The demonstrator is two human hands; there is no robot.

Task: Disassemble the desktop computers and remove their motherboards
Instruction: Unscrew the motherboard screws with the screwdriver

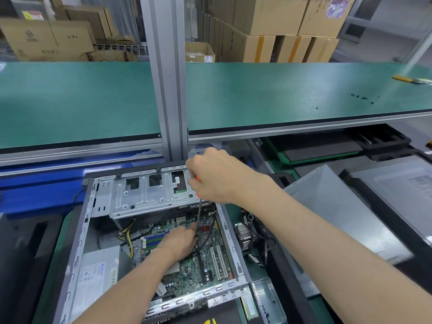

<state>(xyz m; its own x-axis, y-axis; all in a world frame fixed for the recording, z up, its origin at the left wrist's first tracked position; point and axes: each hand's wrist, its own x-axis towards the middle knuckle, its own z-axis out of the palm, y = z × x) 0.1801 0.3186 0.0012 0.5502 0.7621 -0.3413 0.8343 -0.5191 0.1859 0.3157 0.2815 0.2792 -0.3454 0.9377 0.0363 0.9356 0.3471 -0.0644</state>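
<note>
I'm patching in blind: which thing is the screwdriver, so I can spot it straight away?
Find the open computer case at bottom centre, with the green motherboard inside. The right hand grips the screwdriver over the case's far end, and the left hand steadies its tip. It is the one thin metal shaft standing nearly upright, orange showing at the handle.

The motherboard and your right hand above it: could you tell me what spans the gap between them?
In the head view, the screwdriver's metal shaft runs from the right hand down to the motherboard.

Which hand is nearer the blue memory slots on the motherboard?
Left. The left hand rests on the motherboard just right of the blue memory slots; the right hand grips the screwdriver higher up.
</note>
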